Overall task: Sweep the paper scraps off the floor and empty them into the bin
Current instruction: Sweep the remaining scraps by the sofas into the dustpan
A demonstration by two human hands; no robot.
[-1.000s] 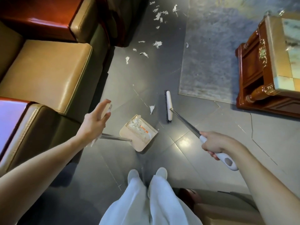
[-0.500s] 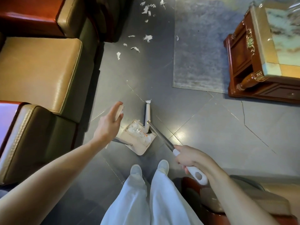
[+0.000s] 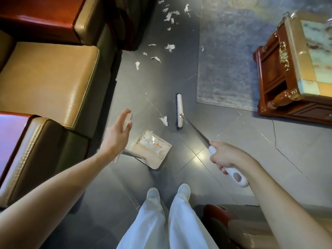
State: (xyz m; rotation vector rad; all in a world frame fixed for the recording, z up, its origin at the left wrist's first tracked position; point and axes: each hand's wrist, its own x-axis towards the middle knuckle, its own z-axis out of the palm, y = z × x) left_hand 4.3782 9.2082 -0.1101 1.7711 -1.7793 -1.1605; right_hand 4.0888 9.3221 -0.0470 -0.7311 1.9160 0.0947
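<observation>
Gripping the broom [image 3: 179, 110] beyond the dustpan [image 3: 151, 159], my right hand [image 3: 226, 157] has its fingers curled tight; my left hand [image 3: 115, 135] loosely curls its fingers round the dustpan's handle [image 3: 133, 155].

Just one cam here: head-mounted wide-angle, pointing almost straight down at the floor [image 3: 233, 141] from standing height. Shoes [image 3: 152, 194] sit bottom centre. The left hand [image 3: 116, 133] and right hand [image 3: 224, 155] come in from the lower corners, near the lens. The edges bend noticeably.
</observation>
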